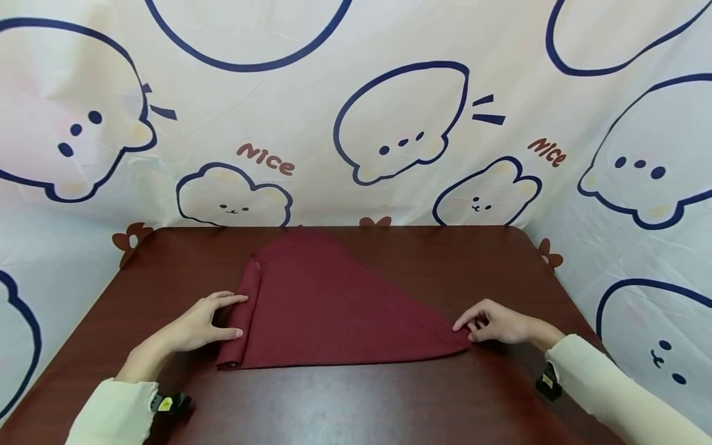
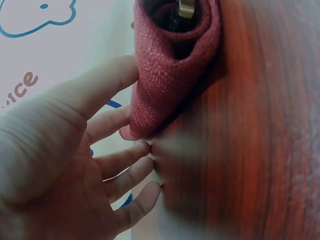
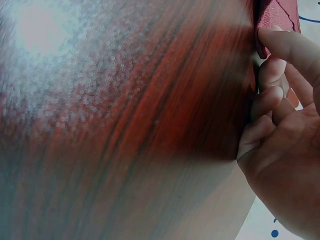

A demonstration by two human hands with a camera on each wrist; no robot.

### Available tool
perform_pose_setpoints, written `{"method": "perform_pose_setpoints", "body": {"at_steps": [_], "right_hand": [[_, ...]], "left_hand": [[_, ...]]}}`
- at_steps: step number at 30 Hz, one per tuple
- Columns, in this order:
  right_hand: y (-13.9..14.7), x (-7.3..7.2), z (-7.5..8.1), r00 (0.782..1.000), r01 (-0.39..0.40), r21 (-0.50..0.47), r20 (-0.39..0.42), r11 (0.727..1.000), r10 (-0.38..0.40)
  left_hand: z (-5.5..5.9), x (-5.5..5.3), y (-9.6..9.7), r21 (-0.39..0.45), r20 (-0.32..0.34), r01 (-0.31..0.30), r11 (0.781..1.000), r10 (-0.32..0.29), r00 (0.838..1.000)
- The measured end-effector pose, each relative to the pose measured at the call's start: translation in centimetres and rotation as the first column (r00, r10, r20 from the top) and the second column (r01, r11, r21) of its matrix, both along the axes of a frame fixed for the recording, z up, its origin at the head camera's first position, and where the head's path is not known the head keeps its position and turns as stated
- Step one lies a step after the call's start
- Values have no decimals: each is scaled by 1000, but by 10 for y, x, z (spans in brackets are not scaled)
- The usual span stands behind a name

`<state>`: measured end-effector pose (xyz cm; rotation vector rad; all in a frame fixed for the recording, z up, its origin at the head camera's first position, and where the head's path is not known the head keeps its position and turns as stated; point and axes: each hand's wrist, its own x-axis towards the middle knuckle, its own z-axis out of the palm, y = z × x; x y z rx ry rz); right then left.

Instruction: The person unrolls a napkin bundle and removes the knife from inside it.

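A dark red cloth [image 1: 334, 303] lies folded in a rough triangle, with its left side wound into a roll [image 1: 243, 327]. My left hand [image 1: 194, 324] touches that roll from the left; its thumb and fingers are mostly straight. Inside the roll's near end, the left wrist view shows a gold-coloured piece [image 2: 187, 8] beside something dark; its kind is hidden. At the cloth's right corner [image 1: 458, 339], my right hand [image 1: 497, 322] pinches the fabric between thumb and index finger, the other fingers curled. The right wrist view shows the pinched corner [image 3: 275, 17] at the upper right.
A glossy brown wooden table [image 1: 361, 408] carries the cloth, whose far tip reaches the back edge. Pale sheets [image 1: 311, 111] printed with blue cartoon outlines hang behind and at both sides. Each wrist wears a dark strap, such as the left one [image 1: 169, 403].
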<state>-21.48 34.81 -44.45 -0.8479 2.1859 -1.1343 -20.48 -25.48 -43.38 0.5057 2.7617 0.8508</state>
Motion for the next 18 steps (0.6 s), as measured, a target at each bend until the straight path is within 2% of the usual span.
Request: {"method": "perform_pose_setpoints", "body": {"at_steps": [7,18], "right_hand": [[-2,2,0,1000,4,-6,1,1000,-4],[-1,5,1,1000,15,16,-3,1000,-15]], "left_hand": [[0,3,-1,12,-10,3,1000,-3,1000],[-4,3,-1,16,-32,11,1000,-10,999]]}}
